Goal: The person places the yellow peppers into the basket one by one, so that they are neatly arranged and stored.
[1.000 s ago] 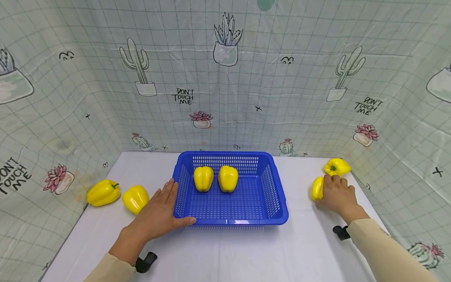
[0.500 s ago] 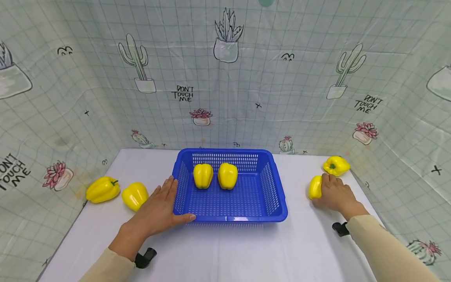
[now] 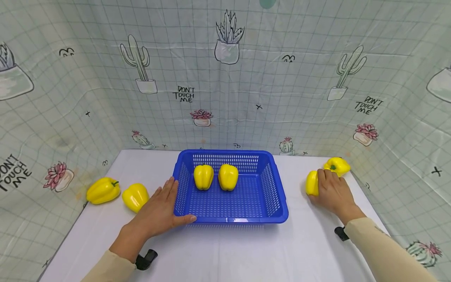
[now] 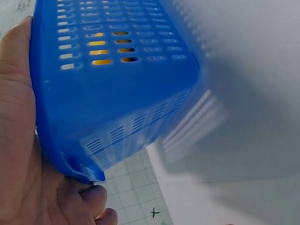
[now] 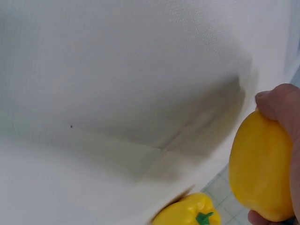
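Note:
A blue plastic basket (image 3: 232,219) stands mid-table with two yellow bell peppers (image 3: 203,177) (image 3: 228,177) lying side by side inside. My left hand (image 3: 155,215) rests on its near left corner, fingers straight along the left rim and thumb along the front. In the left wrist view the hand (image 4: 18,122) touches the basket's rim (image 4: 41,103). To the right, my right hand (image 3: 332,194) grips a yellow bell pepper (image 3: 312,183), partly hidden by the fingers. The right wrist view shows this held pepper (image 5: 260,166) above the cloth, with a shadow beside it.
Another yellow bell pepper (image 3: 337,166) lies just behind the right hand, near the table's right edge. Two more bell peppers (image 3: 103,190) (image 3: 136,197) lie left of the basket. A patterned curtain (image 3: 225,98) encloses the white table (image 3: 239,254) at back and sides.
My right hand has moved slightly left and away from me with the pepper, which hides part of the gap before the pepper behind. The left hand and basket stay put.

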`<state>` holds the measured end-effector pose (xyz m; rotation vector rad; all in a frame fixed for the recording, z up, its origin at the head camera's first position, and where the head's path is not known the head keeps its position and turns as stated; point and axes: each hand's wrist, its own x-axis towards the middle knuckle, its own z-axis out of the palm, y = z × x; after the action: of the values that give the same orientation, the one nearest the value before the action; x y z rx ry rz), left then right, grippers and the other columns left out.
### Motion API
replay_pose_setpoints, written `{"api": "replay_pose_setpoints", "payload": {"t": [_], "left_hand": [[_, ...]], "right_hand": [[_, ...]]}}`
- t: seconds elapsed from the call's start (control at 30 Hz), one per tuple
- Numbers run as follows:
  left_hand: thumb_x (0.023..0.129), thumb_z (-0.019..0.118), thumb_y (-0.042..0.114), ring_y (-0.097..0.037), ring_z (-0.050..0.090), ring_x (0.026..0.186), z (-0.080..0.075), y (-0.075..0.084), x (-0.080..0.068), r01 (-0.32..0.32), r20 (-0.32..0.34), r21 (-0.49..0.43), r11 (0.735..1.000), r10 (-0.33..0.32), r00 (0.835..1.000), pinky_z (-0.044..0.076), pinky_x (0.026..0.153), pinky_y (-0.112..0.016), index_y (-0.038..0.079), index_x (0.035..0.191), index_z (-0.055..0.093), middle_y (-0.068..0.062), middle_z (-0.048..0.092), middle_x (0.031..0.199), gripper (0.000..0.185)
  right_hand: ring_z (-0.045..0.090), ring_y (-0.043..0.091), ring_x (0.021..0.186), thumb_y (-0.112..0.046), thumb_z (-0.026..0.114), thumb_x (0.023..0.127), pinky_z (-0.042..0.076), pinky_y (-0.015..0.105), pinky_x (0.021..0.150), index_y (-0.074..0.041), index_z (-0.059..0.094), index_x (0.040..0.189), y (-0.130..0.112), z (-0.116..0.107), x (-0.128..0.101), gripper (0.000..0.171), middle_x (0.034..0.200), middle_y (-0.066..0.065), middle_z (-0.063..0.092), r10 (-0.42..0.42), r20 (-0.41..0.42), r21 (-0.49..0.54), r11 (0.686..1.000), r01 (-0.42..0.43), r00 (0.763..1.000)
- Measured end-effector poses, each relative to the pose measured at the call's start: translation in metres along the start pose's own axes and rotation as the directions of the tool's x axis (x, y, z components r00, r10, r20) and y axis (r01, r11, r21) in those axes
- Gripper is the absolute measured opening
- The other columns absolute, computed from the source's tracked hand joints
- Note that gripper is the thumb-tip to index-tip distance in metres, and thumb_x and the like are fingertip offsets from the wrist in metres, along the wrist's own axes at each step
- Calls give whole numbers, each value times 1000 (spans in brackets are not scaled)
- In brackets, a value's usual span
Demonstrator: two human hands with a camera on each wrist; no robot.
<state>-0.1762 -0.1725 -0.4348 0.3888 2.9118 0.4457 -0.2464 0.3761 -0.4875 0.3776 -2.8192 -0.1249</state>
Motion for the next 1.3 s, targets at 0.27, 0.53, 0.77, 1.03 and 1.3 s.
{"api": "replay_pose_setpoints", "payload": {"t": [0.27, 0.53, 0.77, 1.03, 1.3], "left_hand": [[83, 65, 84, -45, 18, 161, -1, 0, 0, 1, -6, 7, 1000, -1, 1000, 15, 131, -60, -7, 165, 18, -28, 10, 175, 132], [83, 63, 86, -45, 19, 161, -3, 1, -1, -2, -1, 4, 1000, 2, 1000, 16, 131, -60, -8, 165, 18, -29, 11, 174, 132], [83, 64, 84, -45, 19, 161, -3, 1, -2, -1, 0, 4, 1000, 1, 1000, 15, 131, -60, -8, 165, 17, -29, 11, 174, 132], [85, 68, 80, -45, 19, 161, -2, 1, -2, 3, -1, -6, 1000, -3, 1000, 15, 131, -60, -8, 165, 19, -29, 11, 174, 128], [84, 66, 83, -44, 19, 161, -1, 0, 0, -2, 3, -4, 1000, 2, 1000, 15, 132, -59, -8, 165, 18, -28, 10, 174, 130]], "right_hand": [[54, 40, 89, -39, 87, 74, 53, 54, 74, 7, 45, 116, -5, -2, 8, 76, 98, 24, 56, -63, -105, -21, 998, 61, 992], [56, 40, 90, -40, 89, 74, 55, 56, 78, 5, 45, 115, -11, -8, 15, 75, 98, 23, 56, -78, -109, -12, 997, 77, 991], [56, 39, 89, -42, 88, 73, 55, 54, 78, 4, 45, 116, -16, -13, 21, 76, 98, 22, 57, -100, -123, -32, 995, 97, 987], [56, 38, 87, -45, 90, 72, 54, 51, 78, 3, 46, 118, -24, -19, 29, 80, 98, 20, 56, -107, -120, -49, 994, 102, 987], [57, 40, 88, -47, 90, 72, 53, 51, 76, 5, 45, 121, -29, -25, 35, 84, 98, 22, 57, -128, -139, -61, 991, 120, 982]]}}
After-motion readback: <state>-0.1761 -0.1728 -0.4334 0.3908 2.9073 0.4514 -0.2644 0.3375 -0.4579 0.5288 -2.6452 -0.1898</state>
